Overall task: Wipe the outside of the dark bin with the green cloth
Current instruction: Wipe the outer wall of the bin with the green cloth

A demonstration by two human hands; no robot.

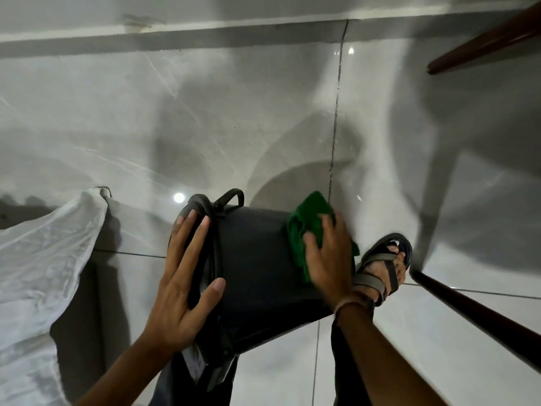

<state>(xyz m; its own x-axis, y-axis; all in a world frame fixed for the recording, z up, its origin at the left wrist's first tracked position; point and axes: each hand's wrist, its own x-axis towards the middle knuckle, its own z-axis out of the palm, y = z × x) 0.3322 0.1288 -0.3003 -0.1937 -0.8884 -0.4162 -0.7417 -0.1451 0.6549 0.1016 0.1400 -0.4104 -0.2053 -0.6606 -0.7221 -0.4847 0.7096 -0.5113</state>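
The dark bin (257,268) lies tipped on its side above the floor, its rim and thin handle to the left and its base to the right. My left hand (187,276) is spread flat over the rim end, fingers apart, thumb on the bin's wall. My right hand (328,256) presses the crumpled green cloth (307,227) against the bin's outer wall near the base end. Part of the cloth is hidden under my palm.
Glossy pale floor tiles (205,127) lie all around. A white plastic bag (44,259) sits at the left. My sandalled foot (386,265) is just right of the bin. Dark wooden furniture legs (474,312) cross the lower right, and another (483,42) the upper right.
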